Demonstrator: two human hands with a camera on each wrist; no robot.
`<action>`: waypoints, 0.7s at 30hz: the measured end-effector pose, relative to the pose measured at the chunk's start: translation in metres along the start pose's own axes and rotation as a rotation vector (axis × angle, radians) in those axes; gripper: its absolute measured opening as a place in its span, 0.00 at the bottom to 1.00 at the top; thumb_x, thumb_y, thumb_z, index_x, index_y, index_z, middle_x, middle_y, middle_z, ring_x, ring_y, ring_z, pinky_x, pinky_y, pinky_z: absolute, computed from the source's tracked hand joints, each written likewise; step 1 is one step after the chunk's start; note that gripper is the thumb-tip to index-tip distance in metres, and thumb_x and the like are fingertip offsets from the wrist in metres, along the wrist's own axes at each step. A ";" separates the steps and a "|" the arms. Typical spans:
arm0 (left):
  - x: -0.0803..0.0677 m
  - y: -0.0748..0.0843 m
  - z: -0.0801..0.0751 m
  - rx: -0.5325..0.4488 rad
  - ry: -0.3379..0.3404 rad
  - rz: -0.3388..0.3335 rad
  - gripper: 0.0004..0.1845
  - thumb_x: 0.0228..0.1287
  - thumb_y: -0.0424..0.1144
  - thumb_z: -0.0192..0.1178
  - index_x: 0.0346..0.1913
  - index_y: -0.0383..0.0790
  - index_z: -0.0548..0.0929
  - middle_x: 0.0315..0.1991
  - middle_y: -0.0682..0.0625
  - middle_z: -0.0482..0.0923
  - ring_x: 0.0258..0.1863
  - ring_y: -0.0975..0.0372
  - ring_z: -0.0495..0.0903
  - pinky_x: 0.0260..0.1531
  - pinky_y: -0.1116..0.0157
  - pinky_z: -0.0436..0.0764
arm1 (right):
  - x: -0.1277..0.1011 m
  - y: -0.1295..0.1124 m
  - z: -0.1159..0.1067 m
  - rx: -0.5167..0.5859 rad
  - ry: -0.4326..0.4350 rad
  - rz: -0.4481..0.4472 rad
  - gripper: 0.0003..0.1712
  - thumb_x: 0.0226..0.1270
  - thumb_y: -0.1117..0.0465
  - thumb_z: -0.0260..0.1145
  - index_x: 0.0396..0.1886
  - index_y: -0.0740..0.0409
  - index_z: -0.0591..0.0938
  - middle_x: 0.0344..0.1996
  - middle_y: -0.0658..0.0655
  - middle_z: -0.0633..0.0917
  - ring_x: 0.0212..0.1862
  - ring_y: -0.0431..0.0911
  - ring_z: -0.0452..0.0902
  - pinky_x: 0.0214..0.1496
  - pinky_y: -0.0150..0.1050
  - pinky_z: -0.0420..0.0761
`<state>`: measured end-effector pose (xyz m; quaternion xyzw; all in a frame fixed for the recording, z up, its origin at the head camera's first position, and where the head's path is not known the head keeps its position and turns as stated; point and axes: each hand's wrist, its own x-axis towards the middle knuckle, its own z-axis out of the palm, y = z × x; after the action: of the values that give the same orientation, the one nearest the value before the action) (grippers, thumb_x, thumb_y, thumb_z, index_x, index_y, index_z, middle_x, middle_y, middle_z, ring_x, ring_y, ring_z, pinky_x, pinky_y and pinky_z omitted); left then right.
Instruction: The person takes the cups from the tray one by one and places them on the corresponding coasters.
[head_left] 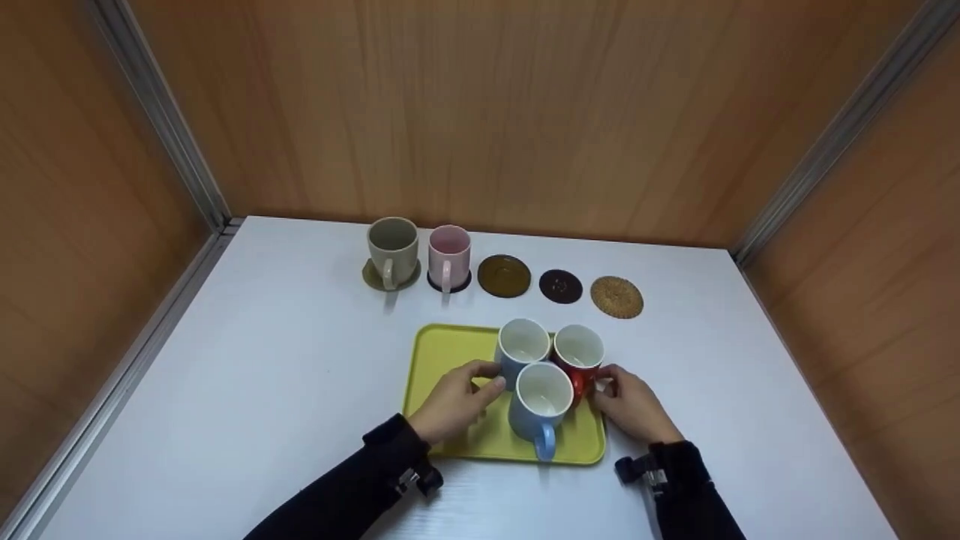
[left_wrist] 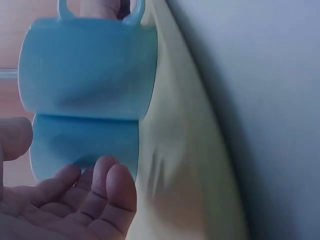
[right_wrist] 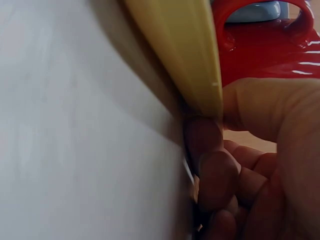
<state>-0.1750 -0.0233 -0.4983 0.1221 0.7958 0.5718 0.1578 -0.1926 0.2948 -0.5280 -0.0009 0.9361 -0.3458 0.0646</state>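
Note:
A yellow tray (head_left: 455, 345) carries two blue mugs, one behind (head_left: 513, 373) and one in front (head_left: 529, 424), and a red mug (head_left: 576, 373) at its right. My left hand (head_left: 459, 401) is over the tray beside the rear blue mug, thumb and fingers apart. In the left wrist view, its loosely bent fingers (left_wrist: 120, 187) overlap that mug's side. My right hand (head_left: 636, 405) pinches the tray's right edge next to the red mug. The right wrist view has the thumb (right_wrist: 250, 107) over the tray rim (right_wrist: 200, 75) and fingertips under it.
Along the back of the white table (head_left: 247, 360), a grey-beige mug (head_left: 403, 259) and a pink mug (head_left: 459, 262) stand on coasters. To their right lie a brown coaster (head_left: 504, 276), a dark coaster (head_left: 560, 286) and a woven tan coaster (head_left: 616, 297). Wooden panels (head_left: 480, 112) enclose the table.

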 end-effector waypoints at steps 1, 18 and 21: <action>-0.002 0.000 0.003 -0.002 -0.015 0.005 0.25 0.72 0.53 0.56 0.62 0.41 0.76 0.57 0.46 0.79 0.31 0.51 0.82 0.25 0.66 0.77 | 0.000 0.000 0.000 0.001 -0.001 0.002 0.20 0.61 0.58 0.65 0.53 0.54 0.80 0.28 0.51 0.78 0.31 0.43 0.71 0.33 0.36 0.70; -0.050 0.022 0.060 -0.162 -0.217 -0.012 0.20 0.75 0.54 0.52 0.46 0.39 0.82 0.35 0.41 0.83 0.28 0.60 0.80 0.26 0.66 0.78 | 0.000 -0.001 0.001 -0.009 0.008 0.012 0.21 0.61 0.55 0.67 0.54 0.53 0.80 0.27 0.52 0.79 0.30 0.44 0.72 0.32 0.37 0.70; -0.050 0.022 0.065 -0.278 -0.272 -0.047 0.22 0.77 0.51 0.49 0.48 0.34 0.80 0.33 0.39 0.83 0.28 0.59 0.79 0.29 0.65 0.78 | 0.000 -0.001 0.001 -0.010 -0.002 0.023 0.22 0.62 0.54 0.67 0.55 0.53 0.80 0.27 0.52 0.78 0.30 0.44 0.72 0.32 0.37 0.70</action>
<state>-0.1035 0.0217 -0.4916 0.1569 0.6832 0.6505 0.2924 -0.1926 0.2938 -0.5283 0.0093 0.9378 -0.3402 0.0693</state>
